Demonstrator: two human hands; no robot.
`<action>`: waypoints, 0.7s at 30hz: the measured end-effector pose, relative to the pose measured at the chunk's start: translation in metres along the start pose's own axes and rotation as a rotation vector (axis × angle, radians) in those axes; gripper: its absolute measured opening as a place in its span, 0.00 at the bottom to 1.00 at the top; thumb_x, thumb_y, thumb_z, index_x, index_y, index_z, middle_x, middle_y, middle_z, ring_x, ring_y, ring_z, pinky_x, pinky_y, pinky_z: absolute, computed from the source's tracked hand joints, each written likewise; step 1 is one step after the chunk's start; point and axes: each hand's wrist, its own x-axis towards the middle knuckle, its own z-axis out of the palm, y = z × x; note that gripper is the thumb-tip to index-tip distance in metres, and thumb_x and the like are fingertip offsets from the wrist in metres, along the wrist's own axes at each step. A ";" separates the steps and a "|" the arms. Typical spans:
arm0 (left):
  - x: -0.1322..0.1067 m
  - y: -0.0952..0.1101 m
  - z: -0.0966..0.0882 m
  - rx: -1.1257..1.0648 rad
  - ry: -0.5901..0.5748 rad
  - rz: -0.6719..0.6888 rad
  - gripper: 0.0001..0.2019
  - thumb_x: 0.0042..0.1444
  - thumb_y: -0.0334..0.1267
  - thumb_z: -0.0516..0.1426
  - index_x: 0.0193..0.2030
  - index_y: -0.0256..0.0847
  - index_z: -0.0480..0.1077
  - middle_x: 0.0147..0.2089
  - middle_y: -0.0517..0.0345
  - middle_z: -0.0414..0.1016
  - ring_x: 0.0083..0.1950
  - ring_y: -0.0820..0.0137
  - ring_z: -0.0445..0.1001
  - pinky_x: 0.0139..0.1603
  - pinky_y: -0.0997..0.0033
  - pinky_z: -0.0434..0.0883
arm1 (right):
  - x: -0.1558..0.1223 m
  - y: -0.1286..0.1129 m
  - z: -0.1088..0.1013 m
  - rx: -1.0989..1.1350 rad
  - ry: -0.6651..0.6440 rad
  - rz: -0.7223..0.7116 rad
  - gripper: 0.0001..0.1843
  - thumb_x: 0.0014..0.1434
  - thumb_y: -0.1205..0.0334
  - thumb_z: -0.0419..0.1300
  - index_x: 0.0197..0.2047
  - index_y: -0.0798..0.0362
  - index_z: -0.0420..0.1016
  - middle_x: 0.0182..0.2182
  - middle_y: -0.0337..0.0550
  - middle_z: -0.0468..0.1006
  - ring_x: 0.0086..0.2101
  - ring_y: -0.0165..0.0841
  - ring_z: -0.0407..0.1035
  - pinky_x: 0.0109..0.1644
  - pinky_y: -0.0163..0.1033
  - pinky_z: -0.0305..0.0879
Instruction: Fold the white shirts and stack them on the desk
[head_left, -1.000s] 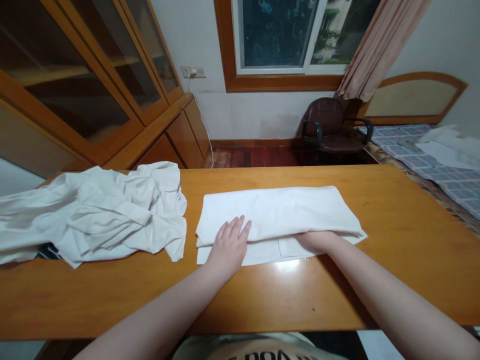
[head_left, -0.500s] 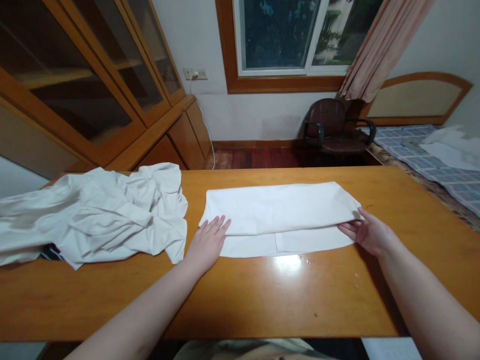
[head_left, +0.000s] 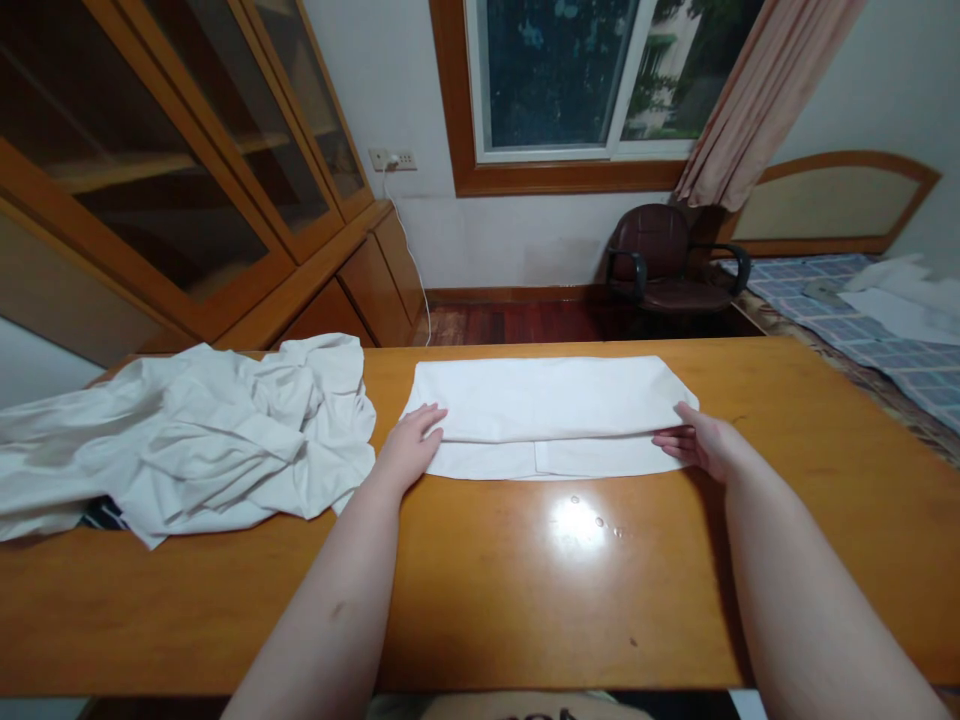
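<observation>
A folded white cloth (head_left: 547, 395) lies lengthwise across the table, its upper layer overlapping a lower strip that shows a short vertical seam. At its left end rests my left hand (head_left: 409, 445), fingers stretched out over the fabric. My right hand (head_left: 705, 440) holds the right end of the upper fold, with the thumb on top and the fingers beneath the flap. Left of my left hand, a crumpled pile of white fabric (head_left: 225, 430) covers that side of the table. A dark striped bit (head_left: 105, 513) peeks out from under the pile.
The wooden table (head_left: 510, 600) has small wet-looking spots near a bright reflection. Beyond it stand a glass-door cabinet (head_left: 225, 170) at left and a brown armchair (head_left: 667, 260) at the back. A bed with a checked cover (head_left: 817, 290) is at right.
The folded cloth has shifted away from me and slightly left, with both hands moving along. The lower strip shows less depth. The crumpled pile lies as before.
</observation>
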 end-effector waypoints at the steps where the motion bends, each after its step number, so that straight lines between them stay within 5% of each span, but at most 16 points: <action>1: -0.001 0.000 -0.001 0.022 0.112 -0.050 0.22 0.57 0.39 0.48 0.57 0.38 0.69 0.64 0.47 0.64 0.65 0.61 0.60 0.66 0.60 0.55 | 0.000 0.001 0.001 -0.023 0.009 -0.012 0.09 0.64 0.58 0.53 0.38 0.55 0.65 0.25 0.49 0.77 0.26 0.35 0.76 0.27 0.35 0.75; 4: -0.004 -0.003 -0.005 0.120 0.298 -0.284 0.26 0.59 0.44 0.47 0.60 0.29 0.64 0.59 0.36 0.67 0.61 0.53 0.65 0.60 0.55 0.61 | 0.000 0.001 0.002 -0.076 0.011 -0.024 0.09 0.64 0.57 0.53 0.38 0.54 0.64 0.24 0.47 0.77 0.24 0.35 0.75 0.25 0.36 0.74; 7: -0.001 -0.010 -0.008 0.071 0.174 -0.457 0.28 0.58 0.50 0.47 0.56 0.29 0.66 0.47 0.38 0.75 0.50 0.51 0.72 0.48 0.57 0.67 | 0.002 0.000 0.000 -0.107 0.047 -0.028 0.11 0.64 0.54 0.52 0.36 0.54 0.65 0.24 0.46 0.77 0.22 0.34 0.73 0.21 0.35 0.71; 10: 0.003 -0.017 -0.011 0.013 0.082 -0.487 0.23 0.56 0.52 0.49 0.47 0.35 0.71 0.38 0.46 0.76 0.42 0.55 0.74 0.40 0.63 0.67 | 0.005 -0.001 -0.003 -0.142 0.141 -0.058 0.11 0.63 0.55 0.52 0.34 0.53 0.67 0.24 0.45 0.77 0.18 0.32 0.70 0.16 0.33 0.65; 15: 0.004 -0.018 -0.015 -0.057 0.131 -0.494 0.16 0.54 0.48 0.51 0.38 0.39 0.72 0.35 0.51 0.76 0.39 0.61 0.74 0.37 0.68 0.65 | 0.008 -0.002 -0.006 -0.130 0.248 -0.108 0.04 0.58 0.61 0.58 0.33 0.51 0.68 0.21 0.41 0.76 0.19 0.32 0.70 0.23 0.36 0.71; 21: 0.001 -0.012 -0.020 -0.098 -0.002 -0.524 0.21 0.54 0.53 0.49 0.37 0.37 0.72 0.37 0.47 0.77 0.40 0.57 0.74 0.38 0.66 0.66 | 0.012 -0.001 -0.006 -0.139 0.297 -0.151 0.03 0.56 0.62 0.59 0.32 0.51 0.69 0.17 0.39 0.73 0.19 0.33 0.70 0.25 0.37 0.72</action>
